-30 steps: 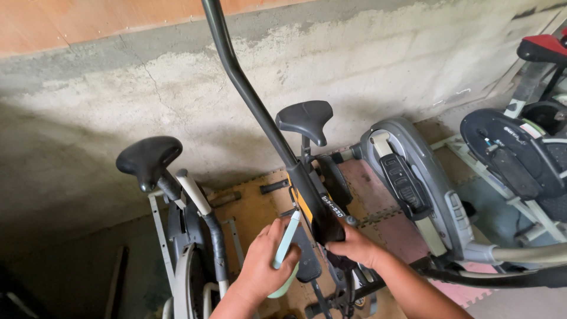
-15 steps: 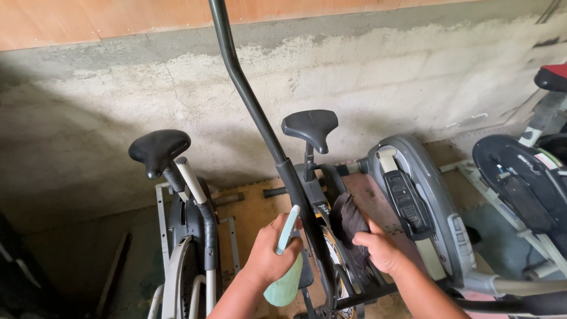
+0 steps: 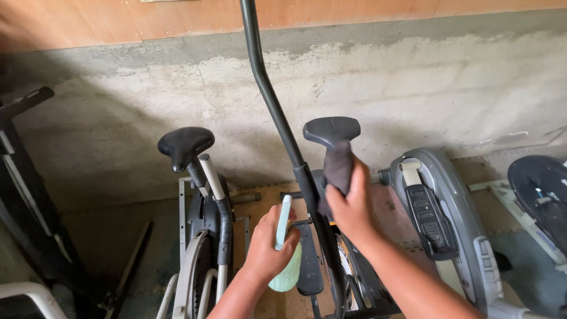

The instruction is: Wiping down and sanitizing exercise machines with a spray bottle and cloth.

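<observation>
Gripping a light, rigid spray bottle by its neck, left hand fingers clamped; right hand fingers bunch a soft dark cloth under the saddle.

I count two black saddles, one on the left bike and one just above my cloth. Two of my hands show: the left hand and the right hand. There is one mint spray bottle, one dark cloth and one long black handlebar pole.
</observation>
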